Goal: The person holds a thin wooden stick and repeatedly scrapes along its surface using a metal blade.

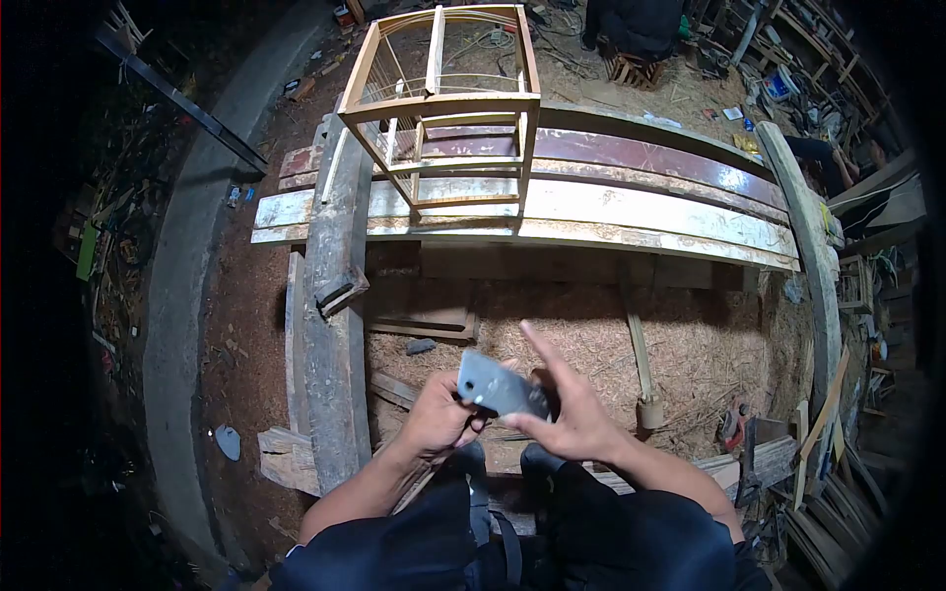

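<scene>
A flat grey plate (pixel 498 386), metal-looking and slightly blurred, with a dark round hole near its left corner, is held tilted above my lap. My left hand (pixel 437 419) is closed at its lower left edge, with some fingers curled underneath. On the other side, my right hand (pixel 574 414) has its index finger stretched upward and its thumb reaching to the plate's right end. Its remaining fingers are partly hidden behind the plate, and I cannot tell whether they touch it.
Ahead, a wooden frame cage (pixel 440 101) stands on long planks (pixel 650 212). A thick beam (pixel 333 394) runs along my left, another post (pixel 803 212) along my right. Wood shavings (pixel 709 345) cover the ground, where a mallet-like tool (pixel 650 412) lies. Another person (pixel 639 25) is at the back.
</scene>
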Available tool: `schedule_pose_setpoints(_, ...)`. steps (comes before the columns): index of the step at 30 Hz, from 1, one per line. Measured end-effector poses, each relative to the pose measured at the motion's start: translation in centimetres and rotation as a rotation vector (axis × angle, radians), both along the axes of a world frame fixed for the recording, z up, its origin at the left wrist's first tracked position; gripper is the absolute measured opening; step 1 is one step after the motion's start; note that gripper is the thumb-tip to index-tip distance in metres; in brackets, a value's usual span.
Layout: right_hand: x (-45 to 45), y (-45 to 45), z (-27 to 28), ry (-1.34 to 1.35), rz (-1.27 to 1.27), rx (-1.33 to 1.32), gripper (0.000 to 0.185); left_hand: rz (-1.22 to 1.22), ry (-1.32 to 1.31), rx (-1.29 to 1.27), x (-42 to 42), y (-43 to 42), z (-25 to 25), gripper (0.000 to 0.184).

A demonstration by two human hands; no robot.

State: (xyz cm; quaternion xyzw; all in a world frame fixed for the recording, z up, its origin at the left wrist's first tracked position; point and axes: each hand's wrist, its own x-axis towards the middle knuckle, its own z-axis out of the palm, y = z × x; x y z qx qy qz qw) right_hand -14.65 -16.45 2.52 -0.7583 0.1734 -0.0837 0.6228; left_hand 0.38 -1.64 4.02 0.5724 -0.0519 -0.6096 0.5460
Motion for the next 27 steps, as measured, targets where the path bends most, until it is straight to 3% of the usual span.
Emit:
schedule_pose_setpoints(1,0.1,0.3,-0.2,-0.171,0.028,-0.11,0.102,-0.023,0.024,-0.058,0.2,0.2,0.0,0.026)
schedule_pose_setpoints(4,0.0,-0.5,1.0,0.043,0.001,0.065,0.101,0.001,-0.013,0.013,-0.2,-0.1,-0.3,0.028)
schedule_pose_setpoints(6,0.0,-0.4,1.1,-0.003,-0.019,0.16,0.102,-0.023,-0.012,-0.011,0.0,0.2,-0.6,0.026)
schedule_pose_setpoints(10,0.1,-0.4,0.3,-0.049,0.008,0.06,0.102,-0.025,0.008,-0.054,0.2,0.1,0.0,0.013)
schedule_pose_setpoints(14,-0.1,0.2,0.0,-0.099,0.045,-0.081,0.101,-0.033,-0.044,-0.038,-0.1,0.0,-0.2,0.027)
schedule_pose_setpoints(18,0.0,-0.5,0.5,0.078,-0.03,0.067,0.1,-0.032,-0.084,0.038,-0.1,0.2,-1.0,0.044)
schedule_pose_setpoints(21,-0.1,0.3,0.1,-0.059,0.041,0.008,0.099,-0.044,-0.067,-0.03,0.0,-0.1,0.2,0.042)
schedule_pose_setpoints(22,0.1,0.1,-0.7,-0.118,0.012,-0.13,0.099,-0.028,-0.034,-0.032,0.1,0.1,-0.5,0.043)
schedule_pose_setpoints(25,0.1,-0.4,0.4,-0.045,-0.036,0.05,0.1,0.019,-0.052,0.036,-0.3,0.0,-0.8,0.048)
schedule_pose_setpoints(26,0.1,-0.2,0.0,-0.108,0.0,-0.142,0.101,0.019,-0.053,0.033,-0.3,0.0,-0.6,0.048)
schedule_pose_setpoints(27,0.1,-0.3,0.1,-0.11,-0.001,-0.143,0.101,0.01,-0.028,-0.014,-0.1,0.1,-0.4,0.041)
